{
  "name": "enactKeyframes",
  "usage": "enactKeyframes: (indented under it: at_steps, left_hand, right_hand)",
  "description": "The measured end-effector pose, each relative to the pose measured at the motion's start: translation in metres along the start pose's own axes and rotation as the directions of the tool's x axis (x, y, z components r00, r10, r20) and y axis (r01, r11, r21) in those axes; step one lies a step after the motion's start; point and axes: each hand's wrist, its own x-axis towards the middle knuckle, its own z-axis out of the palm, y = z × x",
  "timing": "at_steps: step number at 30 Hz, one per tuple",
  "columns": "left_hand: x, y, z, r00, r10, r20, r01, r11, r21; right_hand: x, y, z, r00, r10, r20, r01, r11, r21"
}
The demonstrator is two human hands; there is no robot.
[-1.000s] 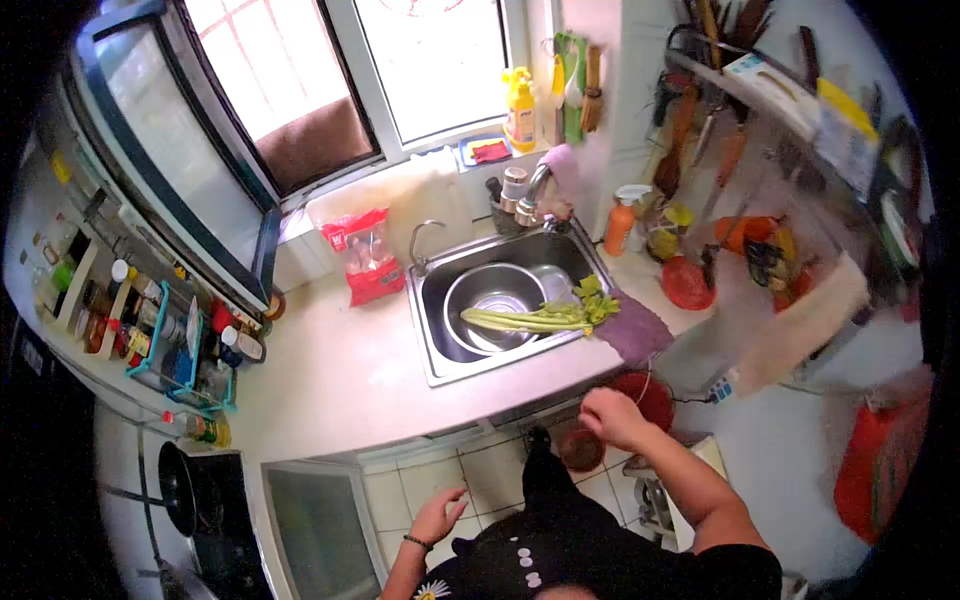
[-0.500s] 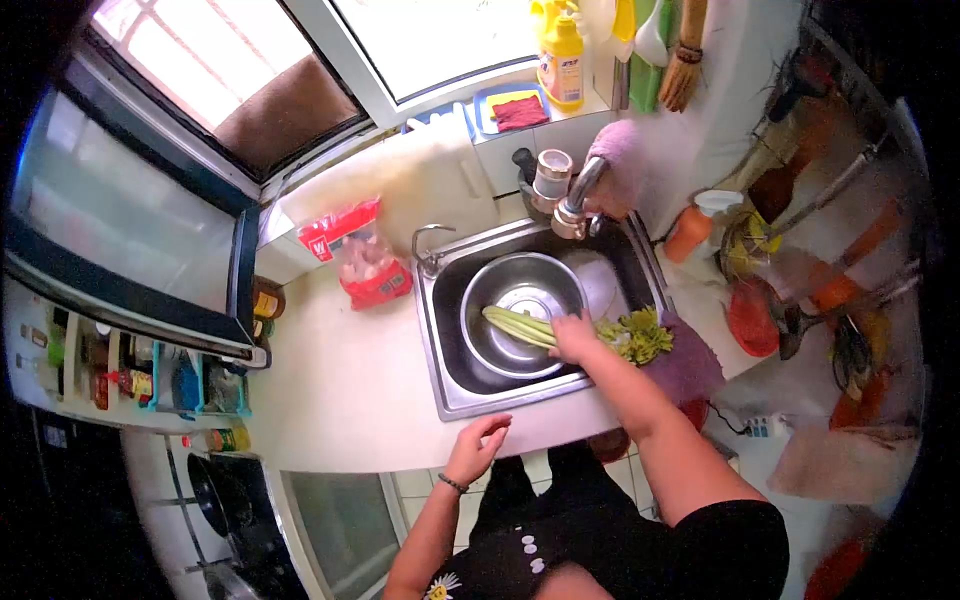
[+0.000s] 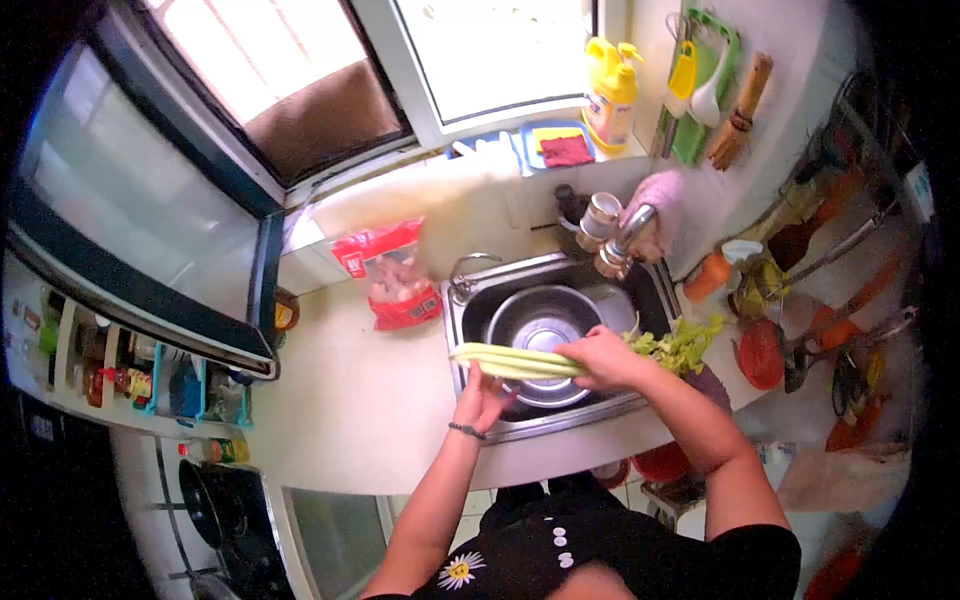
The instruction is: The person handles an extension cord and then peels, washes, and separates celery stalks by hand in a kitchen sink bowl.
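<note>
My right hand (image 3: 608,359) is closed around a bunch of celery (image 3: 515,361), gripping it near the middle. The pale stalks point left and the leafy tops (image 3: 678,345) stick out to the right. My left hand (image 3: 484,402) is at the cut ends, its thumb against the stalks and its fingers stretched out below them. Beneath the celery, a round stainless steel basin (image 3: 522,308) stands in the sink (image 3: 535,432).
A red and clear bag of pale food (image 3: 400,285) lies on the counter (image 3: 345,410) left of the sink. Behind the sink rises the faucet (image 3: 630,238). Yellow bottles (image 3: 610,100) stand on the sill. Utensils (image 3: 708,95) hang on the right wall.
My right hand has lifted the celery from the basin and brought it level above it. My left hand has moved up to the stalk ends. The camera view has shifted.
</note>
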Motion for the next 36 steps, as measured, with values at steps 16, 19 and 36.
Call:
enactKeyframes:
  at_steps: [16, 19, 36]
  left_hand:
    - [-0.009, 0.06, 0.098, 0.678, 0.514, 0.526, -0.727, 0.361, 0.584]
    - [-0.005, 0.052, 0.092, 0.714, 0.464, 0.525, -0.696, 0.384, 0.607]
    - [-0.002, 0.066, 0.088, 0.816, 0.078, 0.573, -0.577, 0.17, 0.799]
  right_hand:
    - [0.056, -0.061, -0.031, 0.782, -0.225, -0.581, 0.29, 0.957, 0.019]
    - [0.048, -0.056, -0.025, 0.787, -0.236, -0.57, 0.294, 0.956, 0.009]
    - [0.046, -0.047, -0.015, 0.673, -0.263, -0.692, 0.307, 0.95, -0.063]
